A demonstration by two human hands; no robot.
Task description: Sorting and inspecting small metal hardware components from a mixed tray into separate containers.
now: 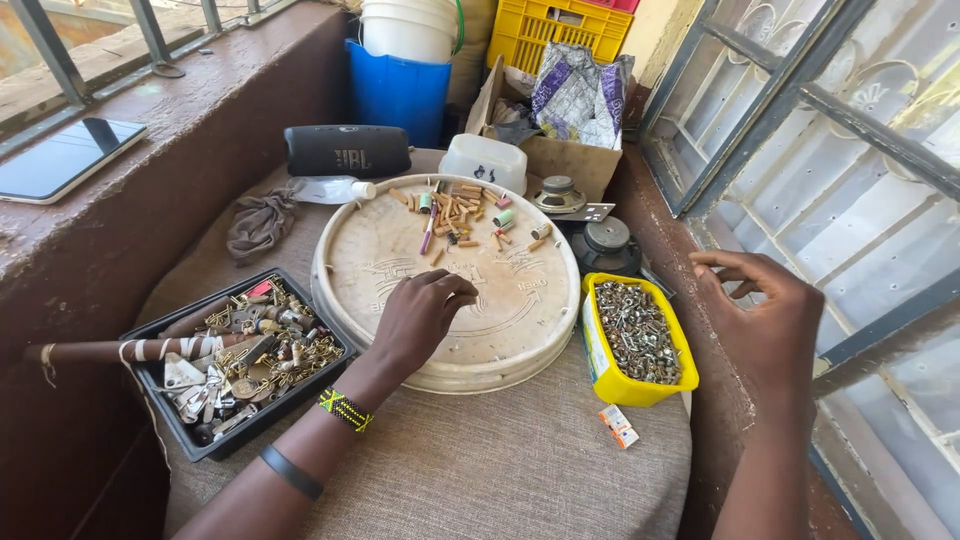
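My left hand (pixel 420 315) rests on a round cream plastic lid (pixel 500 330), fingers curled down with the tips pinched on its surface; whether something small is between them I cannot tell. At the lid's far side lies a scatter of small cylindrical parts (pixel 462 212), tan, green and pink. My right hand (pixel 765 320) hovers in the air to the right of a yellow tub of metal screws (pixel 638 340), fingers apart and holding nothing.
A black tray of keys and metal bits (pixel 240 360) sits at the left with a wrapped stick across it. Behind are a black cylindrical speaker (pixel 347 150), a white box (pixel 485 160), loudspeaker drivers (pixel 605 245), a cardboard box (pixel 560 150), a blue bucket (pixel 398 90), and a tablet (pixel 60 158) on the ledge.
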